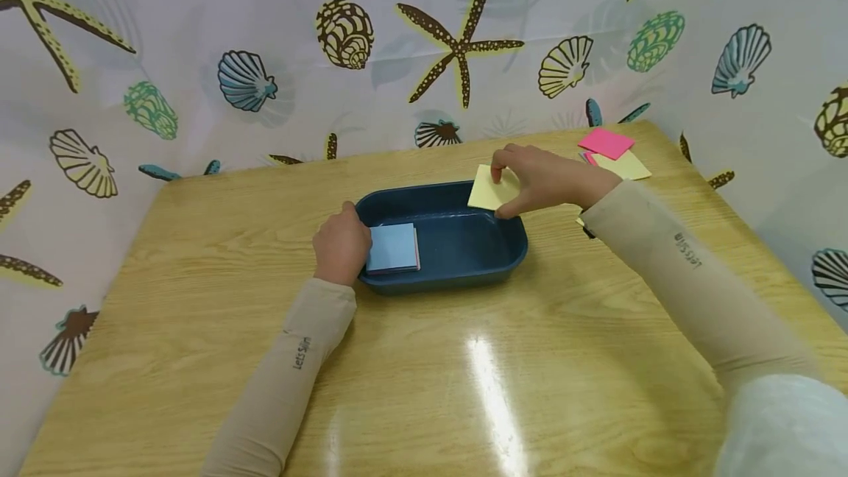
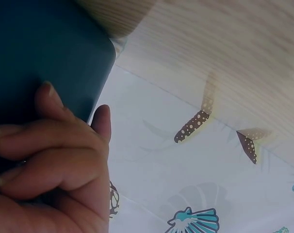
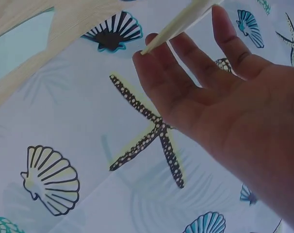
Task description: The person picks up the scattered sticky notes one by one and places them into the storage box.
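A dark blue oblong tray (image 1: 457,282) lies on the wooden table, with a stack of light blue square notes (image 1: 392,247) inside its left end. The left hand (image 1: 341,244) grips the tray's left rim; in the left wrist view its curled fingers (image 2: 55,155) lie against the tray wall (image 2: 45,53). Above the tray's right back corner, the right hand (image 1: 546,179) pinches a pale yellow square pad (image 1: 486,190) between thumb and fingers. In the right wrist view the pad (image 3: 181,24) shows nearly edge-on at the fingertips of the right hand (image 3: 220,102).
At the table's back right lie a pink note (image 1: 606,143) and a pale yellow one (image 1: 626,165), partly overlapping. A small dark item (image 1: 588,232) shows partly under the right forearm. A cloth printed with shells and starfish (image 1: 397,116) stands behind the table (image 1: 265,241).
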Available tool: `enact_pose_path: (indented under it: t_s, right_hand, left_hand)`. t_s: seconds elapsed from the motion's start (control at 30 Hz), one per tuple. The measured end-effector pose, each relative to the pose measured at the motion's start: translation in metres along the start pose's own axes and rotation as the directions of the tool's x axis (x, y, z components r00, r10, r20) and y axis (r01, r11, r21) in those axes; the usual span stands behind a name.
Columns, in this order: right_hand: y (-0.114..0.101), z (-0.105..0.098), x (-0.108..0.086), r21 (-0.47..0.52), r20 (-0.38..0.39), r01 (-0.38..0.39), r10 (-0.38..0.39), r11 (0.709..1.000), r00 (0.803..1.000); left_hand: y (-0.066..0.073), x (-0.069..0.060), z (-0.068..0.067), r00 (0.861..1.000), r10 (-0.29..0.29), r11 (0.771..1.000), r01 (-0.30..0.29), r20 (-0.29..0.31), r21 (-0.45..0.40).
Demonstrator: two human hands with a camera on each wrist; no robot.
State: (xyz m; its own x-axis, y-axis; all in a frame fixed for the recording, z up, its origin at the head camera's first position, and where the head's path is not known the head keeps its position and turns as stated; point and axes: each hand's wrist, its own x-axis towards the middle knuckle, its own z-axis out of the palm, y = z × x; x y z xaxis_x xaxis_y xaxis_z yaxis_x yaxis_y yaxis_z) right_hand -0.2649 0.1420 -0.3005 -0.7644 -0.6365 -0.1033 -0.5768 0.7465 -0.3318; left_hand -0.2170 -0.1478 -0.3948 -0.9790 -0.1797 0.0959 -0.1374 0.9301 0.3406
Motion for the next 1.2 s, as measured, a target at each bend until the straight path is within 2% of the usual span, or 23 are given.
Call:
enact_pose_path:
  t_s: [0.13, 0.37, 0.53, 0.73, 0.9, 1.2]
  right_hand:
    - [-0.013, 0.010, 0.017, -0.041, 0.077, 0.031, -0.028, 0.999, 0.997]
    - [-0.031, 0.029, 0.039, -0.125, 0.190, 0.053, -0.029, 0.991, 0.981]
    - [-0.039, 0.041, 0.051, -0.190, 0.266, 0.074, -0.021, 0.979, 0.964]
    - [-0.050, 0.059, 0.067, -0.301, 0.361, 0.119, -0.003, 0.946, 0.933]
    - [-0.057, 0.071, 0.076, -0.368, 0.391, 0.121, 0.035, 0.922, 0.920]
    - [-0.066, 0.080, 0.081, -0.366, 0.422, 0.117, 0.053, 0.923, 0.905]
  left_hand:
    - [0.000, 0.000, 0.000, 1.000, -0.010, 1.000, 0.010, 0.018, 0.000]
    - [0.000, 0.000, -0.001, 1.000, 0.006, 1.000, -0.006, -0.010, -0.008]
    - [0.000, -0.001, -0.001, 1.000, 0.010, 1.000, -0.010, -0.015, -0.008]
    - [0.001, 0.000, 0.000, 1.000, -0.008, 1.000, 0.008, -0.006, -0.002]
    - [0.001, 0.000, 0.001, 1.000, 0.004, 1.000, -0.004, -0.019, -0.004]
    - [-0.001, -0.001, 0.002, 0.999, 0.018, 1.000, -0.017, -0.037, 0.002]
